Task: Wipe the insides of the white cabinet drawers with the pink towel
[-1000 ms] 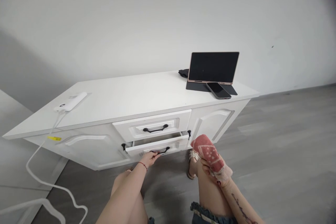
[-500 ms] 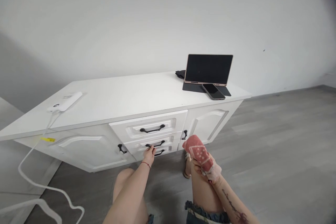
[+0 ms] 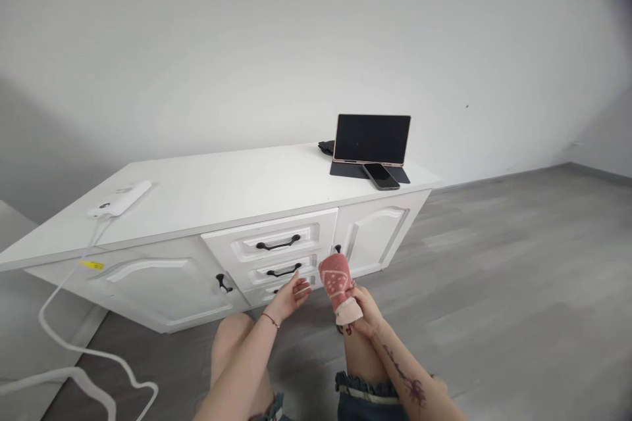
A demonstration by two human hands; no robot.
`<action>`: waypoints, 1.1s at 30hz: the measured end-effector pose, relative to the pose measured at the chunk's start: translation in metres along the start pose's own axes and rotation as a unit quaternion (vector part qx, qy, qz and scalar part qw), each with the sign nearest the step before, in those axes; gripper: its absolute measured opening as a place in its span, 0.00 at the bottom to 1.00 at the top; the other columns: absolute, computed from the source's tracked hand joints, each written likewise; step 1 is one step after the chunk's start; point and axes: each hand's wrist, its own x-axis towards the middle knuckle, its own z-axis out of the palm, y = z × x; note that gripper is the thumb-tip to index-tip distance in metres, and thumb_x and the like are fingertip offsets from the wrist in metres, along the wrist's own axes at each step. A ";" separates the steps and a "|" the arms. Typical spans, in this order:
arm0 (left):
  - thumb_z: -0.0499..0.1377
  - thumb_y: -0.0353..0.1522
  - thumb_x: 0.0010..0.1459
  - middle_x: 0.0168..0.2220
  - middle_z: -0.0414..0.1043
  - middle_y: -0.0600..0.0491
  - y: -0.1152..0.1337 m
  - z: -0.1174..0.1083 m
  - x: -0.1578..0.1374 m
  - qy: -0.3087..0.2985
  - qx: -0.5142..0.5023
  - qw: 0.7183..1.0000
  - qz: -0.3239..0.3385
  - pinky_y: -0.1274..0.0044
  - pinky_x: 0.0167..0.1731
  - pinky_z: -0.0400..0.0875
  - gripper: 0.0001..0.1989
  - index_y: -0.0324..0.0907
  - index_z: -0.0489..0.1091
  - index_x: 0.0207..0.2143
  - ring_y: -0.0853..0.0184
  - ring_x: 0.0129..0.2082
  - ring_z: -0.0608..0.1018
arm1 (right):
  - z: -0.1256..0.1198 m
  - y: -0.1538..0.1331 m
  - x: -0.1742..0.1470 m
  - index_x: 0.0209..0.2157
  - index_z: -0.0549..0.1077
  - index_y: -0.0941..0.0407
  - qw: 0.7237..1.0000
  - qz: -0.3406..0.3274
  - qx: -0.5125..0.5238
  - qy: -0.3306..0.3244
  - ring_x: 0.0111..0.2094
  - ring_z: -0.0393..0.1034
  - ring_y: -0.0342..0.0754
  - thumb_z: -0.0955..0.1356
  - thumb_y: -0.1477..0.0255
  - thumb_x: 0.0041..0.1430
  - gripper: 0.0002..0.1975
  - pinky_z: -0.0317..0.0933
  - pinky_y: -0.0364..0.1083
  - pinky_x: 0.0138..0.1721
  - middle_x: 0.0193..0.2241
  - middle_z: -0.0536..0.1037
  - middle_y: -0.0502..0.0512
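My right hand is closed around a pink sock with white dots and lines and a pale cuff, apparently folded or rolled up. The sock tilts up over my right knee, in front of the cabinet. My left hand holds nothing; its fingers are stretched out towards the sock. It is just below the black handle of the middle drawer, apart from it. The top drawer is closed, and so the middle one appears. The bottom drawer's handle is partly hidden behind my left hand.
On the white cabinet a tablet leans on its stand, with a phone before it and a black item behind. At left lies a white power strip, its white cable hanging down.
My left hand has let go of the middle drawer's handle and opened, moving slightly right. My right hand has brought the sock left, closer to the left hand. The view has turned slightly right.
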 end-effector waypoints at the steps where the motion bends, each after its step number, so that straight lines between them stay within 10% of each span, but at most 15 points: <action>1: 0.65 0.37 0.51 0.34 0.76 0.42 -0.005 0.003 -0.020 -0.044 0.012 0.999 -0.002 0.72 0.31 0.74 0.14 0.34 0.72 0.33 0.61 0.33 0.79 | 0.004 0.003 -0.002 0.27 0.68 0.53 1.000 0.001 0.004 0.005 0.21 0.63 0.44 0.70 0.71 0.42 0.07 0.57 0.44 0.27 0.20 0.72 0.47; 5: 0.64 0.37 0.52 0.44 0.75 0.45 -0.032 0.006 -0.104 -0.237 0.074 0.959 0.134 0.74 0.40 0.70 0.15 0.38 0.74 0.41 0.62 0.41 0.76 | 0.023 0.013 -0.025 0.39 0.71 0.52 0.999 0.016 0.006 -0.041 0.23 0.67 0.43 0.72 0.74 0.45 0.17 0.60 0.42 0.30 0.26 0.76 0.45; 12: 0.70 0.32 0.43 0.30 0.73 0.55 -0.067 -0.005 -0.172 -0.070 0.039 0.928 0.363 0.78 0.37 0.68 0.14 0.42 0.70 0.33 0.67 0.34 0.75 | 0.078 0.021 -0.090 0.47 0.70 0.51 0.993 -0.021 -0.058 -0.099 0.47 0.70 0.50 0.72 0.63 0.51 0.21 0.61 0.48 0.49 0.45 0.77 0.53; 20: 0.66 0.37 0.49 0.55 0.70 0.49 -0.055 -0.009 -0.230 -0.110 -0.026 0.945 0.307 0.70 0.52 0.67 0.23 0.48 0.70 0.49 0.56 0.56 0.70 | 0.116 0.017 -0.116 0.44 0.74 0.47 0.996 -0.073 -0.032 -0.045 0.44 0.71 0.53 0.73 0.61 0.48 0.19 0.64 0.52 0.46 0.40 0.79 0.51; 24: 0.66 0.39 0.49 0.50 0.75 0.46 -0.043 -0.014 -0.237 -0.172 -0.025 0.966 0.193 0.66 0.52 0.68 0.26 0.46 0.70 0.52 0.53 0.53 0.72 | 0.124 0.012 -0.115 0.45 0.73 0.49 0.993 -0.057 -0.056 -0.084 0.39 0.72 0.52 0.73 0.62 0.48 0.20 0.64 0.51 0.44 0.39 0.78 0.52; 33: 0.71 0.32 0.42 0.38 0.79 0.50 -0.008 -0.011 -0.236 -0.073 -0.014 0.956 0.283 0.73 0.40 0.74 0.19 0.41 0.73 0.39 0.63 0.37 0.80 | 0.138 0.006 -0.088 0.36 0.67 0.52 0.948 -0.225 -0.225 -0.032 0.39 0.66 0.46 0.75 0.70 0.45 0.17 0.59 0.43 0.44 0.34 0.71 0.47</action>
